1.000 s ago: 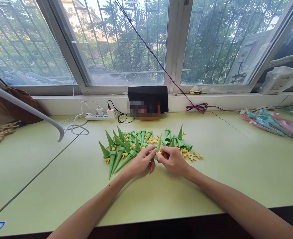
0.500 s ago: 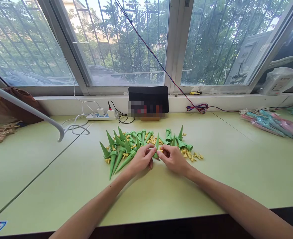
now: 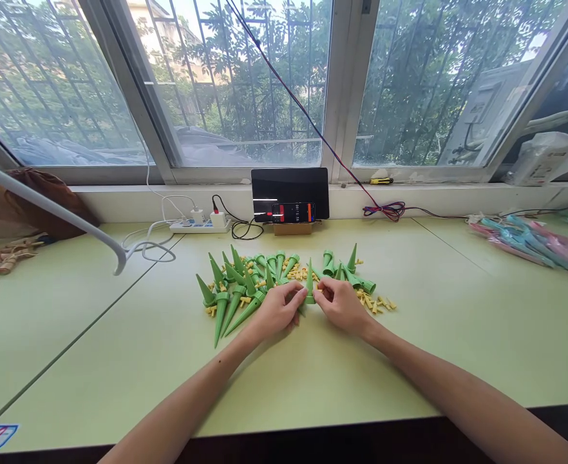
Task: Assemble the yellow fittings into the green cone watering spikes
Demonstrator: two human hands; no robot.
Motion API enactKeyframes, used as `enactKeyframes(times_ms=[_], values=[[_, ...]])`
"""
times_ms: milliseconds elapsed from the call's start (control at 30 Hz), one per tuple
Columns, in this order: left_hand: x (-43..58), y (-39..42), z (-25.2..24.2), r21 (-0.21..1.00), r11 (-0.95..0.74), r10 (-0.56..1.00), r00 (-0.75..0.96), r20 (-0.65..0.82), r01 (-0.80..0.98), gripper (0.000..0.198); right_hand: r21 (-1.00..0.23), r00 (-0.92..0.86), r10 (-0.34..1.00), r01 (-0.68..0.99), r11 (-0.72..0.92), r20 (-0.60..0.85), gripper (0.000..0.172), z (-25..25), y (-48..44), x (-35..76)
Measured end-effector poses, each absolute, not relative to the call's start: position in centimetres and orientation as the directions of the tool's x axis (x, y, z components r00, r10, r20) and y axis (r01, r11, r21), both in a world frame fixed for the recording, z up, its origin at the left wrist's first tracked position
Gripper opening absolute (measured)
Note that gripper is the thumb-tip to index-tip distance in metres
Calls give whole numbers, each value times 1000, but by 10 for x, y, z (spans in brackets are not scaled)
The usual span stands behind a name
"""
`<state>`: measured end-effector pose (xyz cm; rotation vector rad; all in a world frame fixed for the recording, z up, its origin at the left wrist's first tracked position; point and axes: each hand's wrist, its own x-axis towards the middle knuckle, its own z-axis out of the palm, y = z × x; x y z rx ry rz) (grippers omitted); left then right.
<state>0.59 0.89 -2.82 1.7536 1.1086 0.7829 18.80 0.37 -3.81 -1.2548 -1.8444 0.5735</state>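
Upright between my two hands is a green spike [image 3: 310, 283], point up. My left hand [image 3: 284, 306] pinches its base from the left. My right hand [image 3: 340, 306] is closed at its right side, fingers together by a small yellow piece that is mostly hidden. Part of another green spike shows below my left fingertips. Several green spikes with ribbed caps [image 3: 221, 312] lie or stand in a pile to the left and behind my hands. Loose yellow pieces [image 3: 375, 303] lie right of my right hand, and more are scattered among the spikes.
Behind the pile a tablet [image 3: 288, 183] leans on a small box, with a phone [image 3: 293, 212] before it. A power strip [image 3: 199, 225] with cables sits at the back left. A white curved arm [image 3: 71, 212] reaches in from the left. Plastic-wrapped items [image 3: 525, 238] lie far right.
The spike between my hands has become more visible, its base now showing between my fingertips. My hands stay close together, with only slight shifts. The view has shifted slightly.
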Motion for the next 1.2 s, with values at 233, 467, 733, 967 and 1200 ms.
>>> enactKeyframes(times_ms=[233,467,733,967,1200], values=[[3,10,-25,709,-452,884,378,276,541,29,-719,-259,920,573,393,296,23,-43,8,189],[2,9,-24,673,-439,896,343,281,595,23,-680,-372,892,587,440,257,24,-41,8,190],[2,8,-23,674,-414,908,327,260,612,27,-658,-373,895,615,435,244,13,-41,8,192],[2,7,-24,645,-420,905,348,245,638,28,-673,-371,903,613,415,219,7,-42,7,193],[1,7,-23,648,-435,899,335,280,625,26,-658,-323,908,628,416,265,18,-39,7,193]])
